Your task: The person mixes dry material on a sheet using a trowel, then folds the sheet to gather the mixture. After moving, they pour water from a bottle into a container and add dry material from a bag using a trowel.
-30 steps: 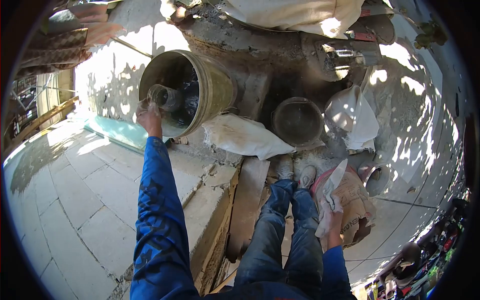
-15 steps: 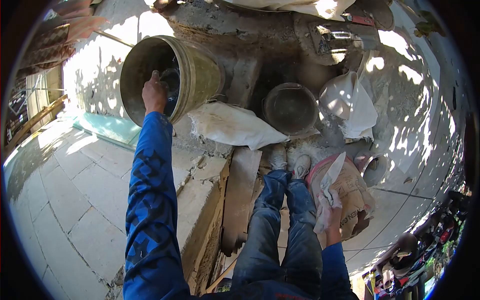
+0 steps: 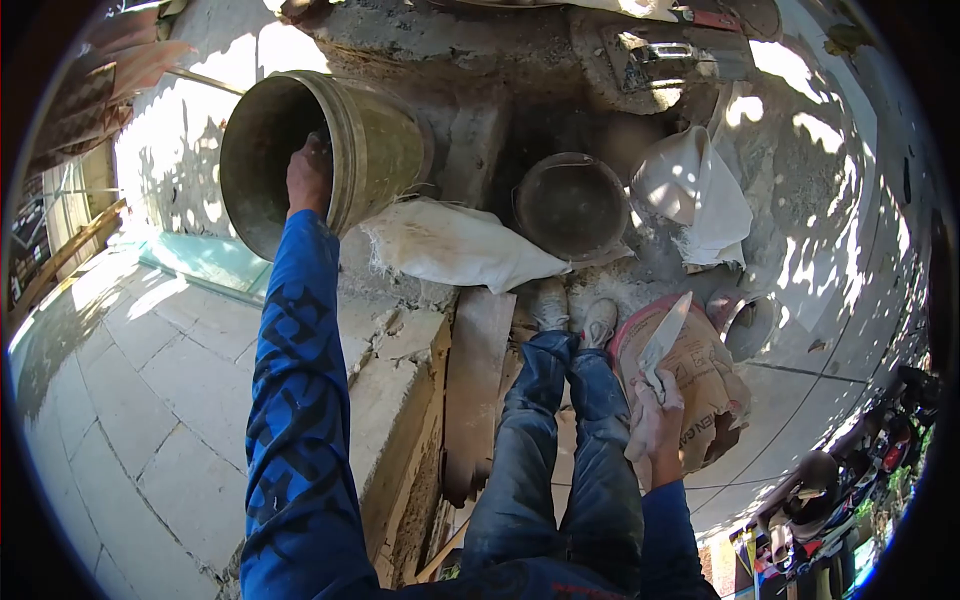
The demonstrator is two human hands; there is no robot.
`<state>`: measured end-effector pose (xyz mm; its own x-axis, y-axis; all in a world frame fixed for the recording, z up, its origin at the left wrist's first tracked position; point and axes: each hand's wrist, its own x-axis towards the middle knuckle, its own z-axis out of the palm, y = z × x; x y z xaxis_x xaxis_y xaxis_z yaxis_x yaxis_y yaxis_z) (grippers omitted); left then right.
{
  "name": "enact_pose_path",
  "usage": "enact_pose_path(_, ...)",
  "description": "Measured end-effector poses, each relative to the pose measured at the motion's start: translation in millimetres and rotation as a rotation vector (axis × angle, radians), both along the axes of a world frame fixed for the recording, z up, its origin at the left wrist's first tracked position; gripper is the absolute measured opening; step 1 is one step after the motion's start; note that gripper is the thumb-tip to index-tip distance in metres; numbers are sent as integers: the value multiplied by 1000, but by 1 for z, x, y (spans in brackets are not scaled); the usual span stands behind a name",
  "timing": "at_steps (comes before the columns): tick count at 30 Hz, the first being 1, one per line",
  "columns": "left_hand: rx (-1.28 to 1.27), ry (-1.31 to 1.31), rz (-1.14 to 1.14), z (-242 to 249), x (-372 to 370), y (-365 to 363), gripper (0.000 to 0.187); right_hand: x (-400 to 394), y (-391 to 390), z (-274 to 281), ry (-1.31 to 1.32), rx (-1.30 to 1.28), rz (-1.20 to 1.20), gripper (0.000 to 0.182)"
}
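Observation:
At the upper left my left hand (image 3: 310, 178) reaches inside a large yellowish bucket (image 3: 385, 135), which appears tilted with its mouth toward me. Its fingers are curled; what they grip is dark and hidden inside the bucket. Down at the right, my right hand (image 3: 657, 425) is closed around a pointing trowel (image 3: 664, 340) with its blade pointing up and away from me. Beneath the trowel lies a brown paper sack (image 3: 705, 380), torn at its lower end. A smaller dark bucket (image 3: 572, 208) stands ahead of my feet.
White woven sacks (image 3: 465, 248) lie between the buckets, with another white cloth (image 3: 700, 195) at right. A rough concrete ledge (image 3: 385, 420) and a board (image 3: 478, 385) run beside my legs. Glass sheets (image 3: 215, 262) lie left. A power tool (image 3: 670, 60) rests at the back.
My left hand has turned and gone a little deeper into the large bucket; the rounded shape beside it no longer shows. The right hand keeps the trowel in nearly the same place.

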<state>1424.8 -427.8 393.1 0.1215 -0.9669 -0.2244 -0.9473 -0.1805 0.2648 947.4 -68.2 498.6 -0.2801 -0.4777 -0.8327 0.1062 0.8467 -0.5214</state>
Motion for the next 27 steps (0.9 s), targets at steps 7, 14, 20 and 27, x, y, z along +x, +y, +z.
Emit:
enact_pose_path(7, 83, 206, 84, -30, 28, 4, 50, -1, -1, 3, -29, 10, -36, 27)
enact_pose_path(14, -40, -125, 48, -5, 15, 20, 27, -4, 11, 3, -31, 1, -41, 26)
enact_pose_path(20, -202, 321, 565, 24, 44, 51, 15, -11, 10, 12, -28, -17, -90, 27)
enact_pose_path(27, -497, 691, 777, 72, 46, 56, 12, -17, 7, 22, -23, -3, -64, 29)
